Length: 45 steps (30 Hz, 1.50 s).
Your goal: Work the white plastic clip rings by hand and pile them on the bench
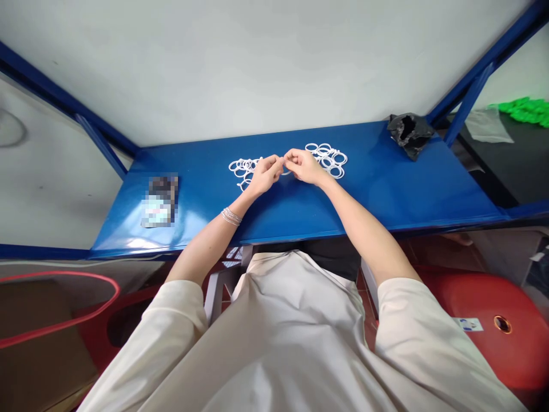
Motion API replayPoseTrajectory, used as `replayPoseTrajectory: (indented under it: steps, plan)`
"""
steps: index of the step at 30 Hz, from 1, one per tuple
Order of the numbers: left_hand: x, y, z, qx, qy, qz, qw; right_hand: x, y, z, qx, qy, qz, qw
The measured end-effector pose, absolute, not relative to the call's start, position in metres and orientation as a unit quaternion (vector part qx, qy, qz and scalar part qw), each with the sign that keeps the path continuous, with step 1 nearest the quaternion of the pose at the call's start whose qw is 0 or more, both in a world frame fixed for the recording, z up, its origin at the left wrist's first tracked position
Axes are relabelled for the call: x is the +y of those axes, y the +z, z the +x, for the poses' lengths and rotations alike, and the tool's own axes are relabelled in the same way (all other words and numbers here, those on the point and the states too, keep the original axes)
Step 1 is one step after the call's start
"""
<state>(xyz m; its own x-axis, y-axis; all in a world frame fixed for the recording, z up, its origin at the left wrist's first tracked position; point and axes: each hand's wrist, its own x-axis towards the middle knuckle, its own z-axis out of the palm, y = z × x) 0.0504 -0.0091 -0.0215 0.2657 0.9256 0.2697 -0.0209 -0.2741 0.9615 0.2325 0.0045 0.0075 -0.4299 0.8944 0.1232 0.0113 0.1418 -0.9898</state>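
Either side of the grips, white rings point(328, 160) lie on the blue tabletop point(386, 189).
Closed fingertips of the left hand point(265, 174) and right hand point(303, 166) pinch a thin ring point(285, 171).

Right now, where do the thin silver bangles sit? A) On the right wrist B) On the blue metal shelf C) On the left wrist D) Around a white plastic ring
C: the thin silver bangles circle the left wrist, just behind the left hand.
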Motion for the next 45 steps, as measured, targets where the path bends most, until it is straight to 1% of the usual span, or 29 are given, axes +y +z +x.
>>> replayPoseTrajectory:
  steps: [3, 5, 11, 14, 19, 23, 28, 33, 37, 42, 45]
  plan:
    - [-0.011, -0.017, 0.051, 0.339, 0.459, 0.642, 0.512, -0.001, 0.012, 0.224, -0.584, 0.613, -0.371, 0.383]
    - [-0.013, -0.013, 0.053, 0.323, 0.459, 0.652, 0.509, -0.004, 0.015, 0.219, -0.552, 0.628, -0.385, 0.390]
    - [-0.019, 0.000, 0.062, 0.306, 0.483, 0.660, 0.488, -0.008, 0.024, 0.209, -0.516, 0.617, -0.391, 0.448]
    - [-0.019, 0.001, 0.065, 0.304, 0.483, 0.658, 0.492, -0.008, 0.021, 0.207, -0.503, 0.620, -0.389, 0.459]
    - [-0.017, -0.002, 0.066, 0.283, 0.485, 0.640, 0.524, -0.006, 0.015, 0.204, -0.466, 0.651, -0.386, 0.459]
    - [-0.015, -0.007, 0.063, 0.297, 0.485, 0.630, 0.529, -0.009, 0.015, 0.201, -0.446, 0.660, -0.391, 0.461]
    - [-0.013, -0.012, 0.058, 0.307, 0.464, 0.624, 0.548, -0.012, 0.013, 0.198, -0.422, 0.688, -0.393, 0.441]
    - [-0.014, -0.012, 0.059, 0.300, 0.478, 0.617, 0.549, -0.007, 0.009, 0.200, -0.400, 0.707, -0.382, 0.440]
    - [-0.015, -0.016, 0.062, 0.309, 0.492, 0.625, 0.521, 0.000, 0.007, 0.208, -0.406, 0.706, -0.381, 0.438]
    - [-0.009, -0.026, 0.064, 0.358, 0.557, 0.615, 0.428, 0.006, 0.011, 0.222, -0.431, 0.700, -0.346, 0.452]
    - [-0.004, -0.030, 0.062, 0.388, 0.579, 0.600, 0.393, 0.005, 0.013, 0.226, -0.455, 0.690, -0.331, 0.456]
